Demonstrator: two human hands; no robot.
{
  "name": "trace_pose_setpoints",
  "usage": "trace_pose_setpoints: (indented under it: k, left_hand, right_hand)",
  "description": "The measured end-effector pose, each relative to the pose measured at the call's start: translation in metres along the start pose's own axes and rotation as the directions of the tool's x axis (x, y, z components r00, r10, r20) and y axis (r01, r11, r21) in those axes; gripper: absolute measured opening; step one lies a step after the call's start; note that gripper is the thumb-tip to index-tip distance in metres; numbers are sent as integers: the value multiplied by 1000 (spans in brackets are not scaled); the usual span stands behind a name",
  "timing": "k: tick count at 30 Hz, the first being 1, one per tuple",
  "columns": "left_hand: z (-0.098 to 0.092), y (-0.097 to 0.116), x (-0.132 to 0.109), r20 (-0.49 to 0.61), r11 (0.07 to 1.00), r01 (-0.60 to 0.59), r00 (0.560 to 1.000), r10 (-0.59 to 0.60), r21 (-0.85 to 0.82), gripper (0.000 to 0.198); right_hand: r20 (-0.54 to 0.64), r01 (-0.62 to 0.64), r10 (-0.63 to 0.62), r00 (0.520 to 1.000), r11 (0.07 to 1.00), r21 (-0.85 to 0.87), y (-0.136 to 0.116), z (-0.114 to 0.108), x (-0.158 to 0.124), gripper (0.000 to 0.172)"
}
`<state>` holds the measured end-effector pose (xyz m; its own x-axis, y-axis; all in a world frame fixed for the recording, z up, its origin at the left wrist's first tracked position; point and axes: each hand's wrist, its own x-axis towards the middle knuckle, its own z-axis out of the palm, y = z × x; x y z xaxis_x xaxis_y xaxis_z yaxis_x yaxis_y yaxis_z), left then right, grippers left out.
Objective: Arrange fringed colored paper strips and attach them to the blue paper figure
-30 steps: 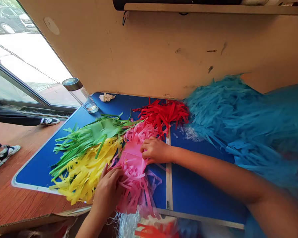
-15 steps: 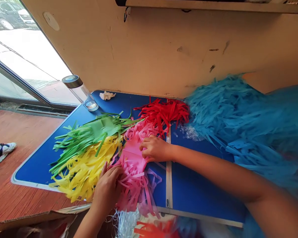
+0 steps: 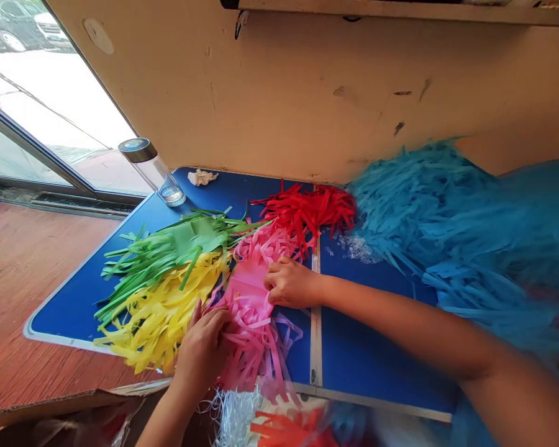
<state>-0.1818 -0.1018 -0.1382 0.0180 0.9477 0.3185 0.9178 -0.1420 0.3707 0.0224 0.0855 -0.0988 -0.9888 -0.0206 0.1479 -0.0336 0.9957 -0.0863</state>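
Observation:
A stack of pink fringed paper lies in the middle of the blue table. My right hand rests on its right side, fingers curled and pinching the uncut middle band. My left hand presses on the near left edge of the pink fringe, fingers together and bent over the strips. Yellow fringed paper lies just left of my left hand, with green fringed paper beyond it. Red fringed paper lies behind the pink stack.
A large heap of blue fringed paper fills the right side. A glass bottle with a metal lid and a crumpled white scrap stand at the table's far left. Silver and red fringe lie below the near edge.
Both hands stay on the pink paper, with only small shifts of the fingers. The shoes and legs of another person at the left have gone out of view.

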Motion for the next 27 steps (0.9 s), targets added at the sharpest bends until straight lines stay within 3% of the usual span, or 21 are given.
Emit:
trace_pose_setpoints:
  k: [9, 27]
  left_hand:
    - [-1, 2, 1, -3, 1000, 10, 1000, -10, 13, 25]
    - [-1, 6, 2, -4, 1000, 21, 1000, -21, 5, 16]
  right_hand:
    - [47, -44, 43, 998, 998, 36, 3, -9, -3, 14]
    - [18, -45, 44, 999, 996, 75, 2, -10, -1, 9]
